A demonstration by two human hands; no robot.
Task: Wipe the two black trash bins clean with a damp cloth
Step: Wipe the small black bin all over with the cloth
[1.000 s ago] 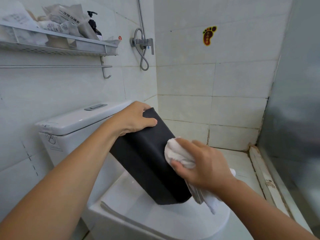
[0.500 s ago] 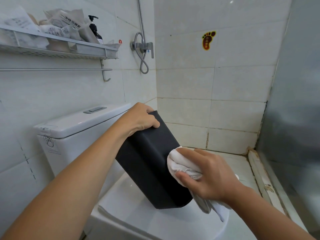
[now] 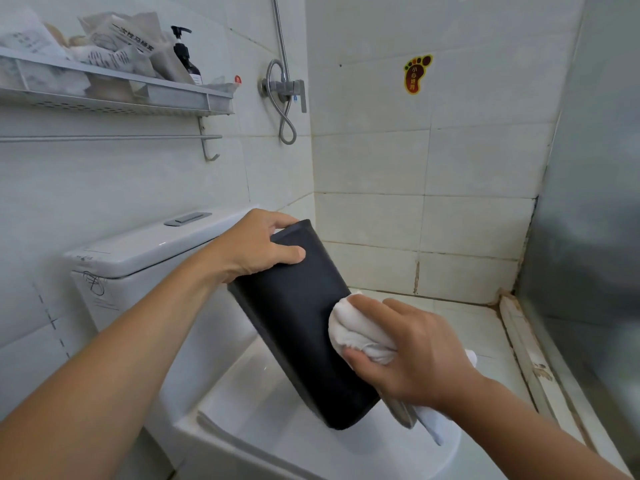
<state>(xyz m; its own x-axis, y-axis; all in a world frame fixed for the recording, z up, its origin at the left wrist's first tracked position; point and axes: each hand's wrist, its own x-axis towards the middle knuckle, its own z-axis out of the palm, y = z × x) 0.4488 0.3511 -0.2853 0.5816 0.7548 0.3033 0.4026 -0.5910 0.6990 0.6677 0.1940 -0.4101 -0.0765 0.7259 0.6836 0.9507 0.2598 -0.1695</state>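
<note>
A black trash bin (image 3: 298, 327) stands tilted on the closed white toilet lid (image 3: 277, 441), one end up and leaning to the left. My left hand (image 3: 256, 247) grips its upper end, thumb on the near face. My right hand (image 3: 412, 355) holds a bunched white cloth (image 3: 349, 334) and presses it against the bin's right side, about halfway up. A loose tail of the cloth hangs below my wrist. Only one bin is in view.
The toilet tank (image 3: 145, 251) with its flush button stands behind the bin on the left. A wall shelf (image 3: 114, 95) with packets and a pump bottle hangs above it. A shower valve and hose (image 3: 285, 95) sit in the corner. A frosted partition (image 3: 588, 237) closes the right side.
My right hand has slid the cloth a little along the bin's right side. The bin and my left hand kept their hold; the view shifted slightly.
</note>
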